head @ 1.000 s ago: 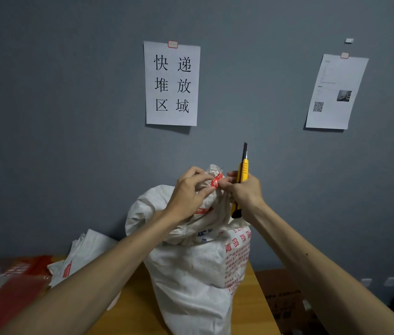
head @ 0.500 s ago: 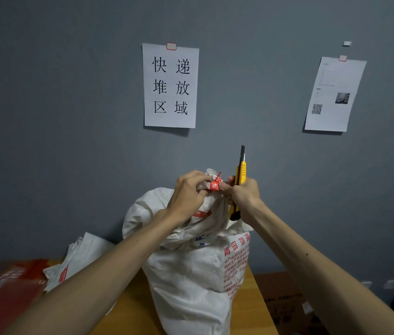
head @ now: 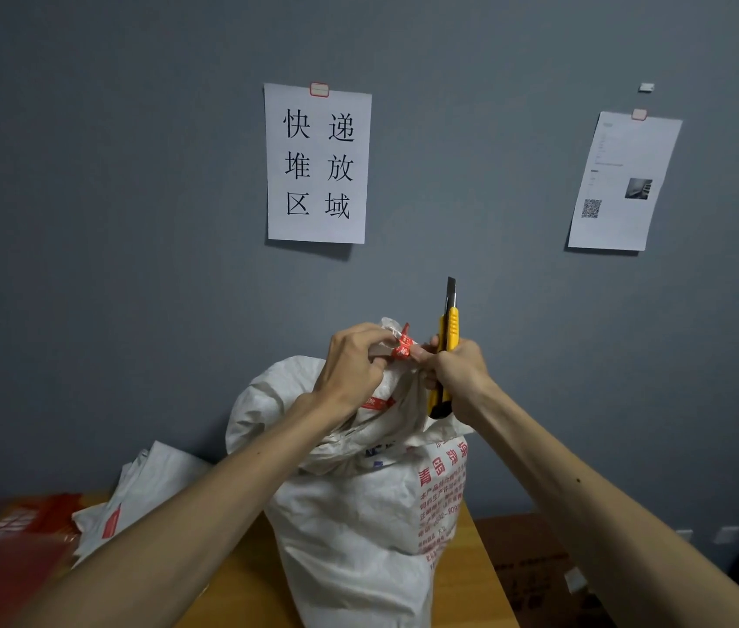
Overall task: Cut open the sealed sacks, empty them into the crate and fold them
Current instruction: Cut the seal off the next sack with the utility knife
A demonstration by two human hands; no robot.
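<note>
dim, even light; soft shadows, wide-angle bending, blurred lower-left corner.

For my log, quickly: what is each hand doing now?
Left hand: closed, pinching the sack's tied neck.
Right hand: closed on the yellow utility knife, blade pointing up.

The wall is a flat blue-grey. Two white sheets hang on it: the left sheet carries big black characters, the right sheet a small black square code and a grey photo. The sack is off-white woven stuff printed with red characters down its right side, and its tied neck carries a red-and-white seal. The knife is yellow with a black blade and black end. The desk is honey-orange wood. At far left lies another white sack with a red mark.
</note>
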